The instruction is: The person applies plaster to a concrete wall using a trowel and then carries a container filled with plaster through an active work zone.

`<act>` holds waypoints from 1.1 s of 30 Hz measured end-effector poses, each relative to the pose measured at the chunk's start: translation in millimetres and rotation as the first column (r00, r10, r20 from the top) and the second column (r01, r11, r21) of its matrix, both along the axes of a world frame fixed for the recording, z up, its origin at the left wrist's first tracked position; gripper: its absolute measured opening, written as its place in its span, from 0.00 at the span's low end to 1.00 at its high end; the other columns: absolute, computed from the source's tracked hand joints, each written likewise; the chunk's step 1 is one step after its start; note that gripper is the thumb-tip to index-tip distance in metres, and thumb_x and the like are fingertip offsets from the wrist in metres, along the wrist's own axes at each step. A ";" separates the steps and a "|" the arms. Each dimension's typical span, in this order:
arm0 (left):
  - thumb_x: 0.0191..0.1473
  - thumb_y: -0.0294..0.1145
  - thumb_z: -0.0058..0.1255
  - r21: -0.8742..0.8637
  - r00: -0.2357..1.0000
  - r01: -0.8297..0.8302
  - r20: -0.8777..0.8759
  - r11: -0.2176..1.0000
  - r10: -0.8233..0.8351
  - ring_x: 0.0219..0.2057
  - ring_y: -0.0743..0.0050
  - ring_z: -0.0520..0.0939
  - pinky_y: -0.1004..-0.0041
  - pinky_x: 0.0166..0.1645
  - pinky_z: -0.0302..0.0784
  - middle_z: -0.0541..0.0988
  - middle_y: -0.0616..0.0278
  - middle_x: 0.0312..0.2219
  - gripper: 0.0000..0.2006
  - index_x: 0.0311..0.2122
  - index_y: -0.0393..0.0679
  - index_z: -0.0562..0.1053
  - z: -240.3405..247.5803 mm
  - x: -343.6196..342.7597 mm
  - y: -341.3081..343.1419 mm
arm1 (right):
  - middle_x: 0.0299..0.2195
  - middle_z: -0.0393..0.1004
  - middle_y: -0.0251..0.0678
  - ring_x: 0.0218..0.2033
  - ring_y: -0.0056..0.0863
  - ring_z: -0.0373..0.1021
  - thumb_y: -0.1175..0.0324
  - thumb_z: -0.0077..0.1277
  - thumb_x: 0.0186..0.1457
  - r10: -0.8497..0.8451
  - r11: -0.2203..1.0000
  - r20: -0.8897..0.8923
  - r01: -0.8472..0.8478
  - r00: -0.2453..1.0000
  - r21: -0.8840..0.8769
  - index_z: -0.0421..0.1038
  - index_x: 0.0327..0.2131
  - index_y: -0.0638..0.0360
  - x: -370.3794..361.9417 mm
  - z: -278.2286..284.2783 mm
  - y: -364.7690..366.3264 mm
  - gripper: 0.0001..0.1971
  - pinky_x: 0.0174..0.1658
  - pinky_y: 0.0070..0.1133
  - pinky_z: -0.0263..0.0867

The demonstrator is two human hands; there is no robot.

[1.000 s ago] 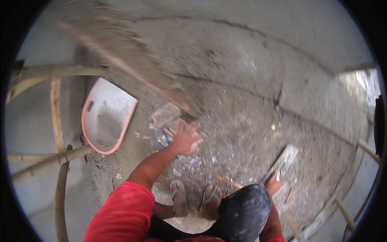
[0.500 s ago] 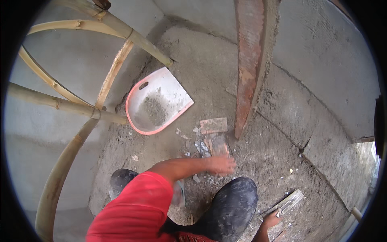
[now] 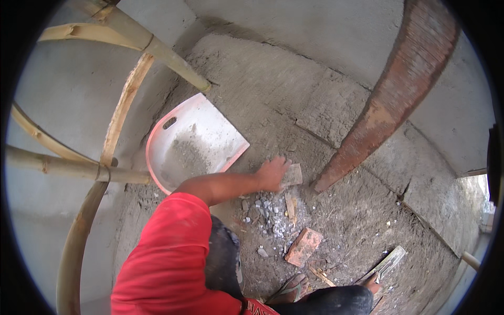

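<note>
Left hand (image 3: 273,174) is covering left end of dusty brick piece (image 3: 293,177), fingers bunching over it; whether they are pinching or only touching, cannot tell. Piece is lying on floor (image 3: 252,79) between pink-rimmed white pan (image 3: 212,134) and lower tip of reddish board (image 3: 380,113). Pale chips (image 3: 275,212) are scattering nearer body, redder brick (image 3: 304,247) is lying just beyond them. Right hand (image 3: 373,284), beside dark-clad knee (image 3: 344,300), is gripping flat trowel (image 3: 392,261)

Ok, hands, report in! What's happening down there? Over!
Left hand at flat brick, grip unclear. Right hand holding trowel. Brown board close beside that brick, possibly in the way.
</note>
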State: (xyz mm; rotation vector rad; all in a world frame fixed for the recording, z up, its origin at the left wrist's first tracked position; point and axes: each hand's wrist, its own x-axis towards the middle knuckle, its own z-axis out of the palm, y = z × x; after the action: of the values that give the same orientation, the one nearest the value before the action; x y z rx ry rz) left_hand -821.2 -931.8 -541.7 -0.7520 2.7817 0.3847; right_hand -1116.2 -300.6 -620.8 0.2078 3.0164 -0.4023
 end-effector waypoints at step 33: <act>0.53 0.48 0.61 -0.214 0.164 -0.862 -0.976 0.460 -0.146 0.56 0.54 0.73 0.59 0.60 0.66 0.71 0.46 0.55 0.29 0.54 0.37 0.71 337.4 172.6 -278.9 | 0.34 0.79 0.53 0.37 0.51 0.76 0.41 0.52 0.57 0.956 0.279 0.014 -0.896 0.293 -0.345 0.73 0.50 0.56 181.4 104.8 -737.9 0.29 0.41 0.38 0.71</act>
State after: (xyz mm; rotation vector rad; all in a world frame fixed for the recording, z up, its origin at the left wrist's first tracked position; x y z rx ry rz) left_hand -648.6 -1210.7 -204.3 -2.3479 3.7387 -0.8540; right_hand -934.8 -1038.5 -516.0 -1.4170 2.1984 -0.5640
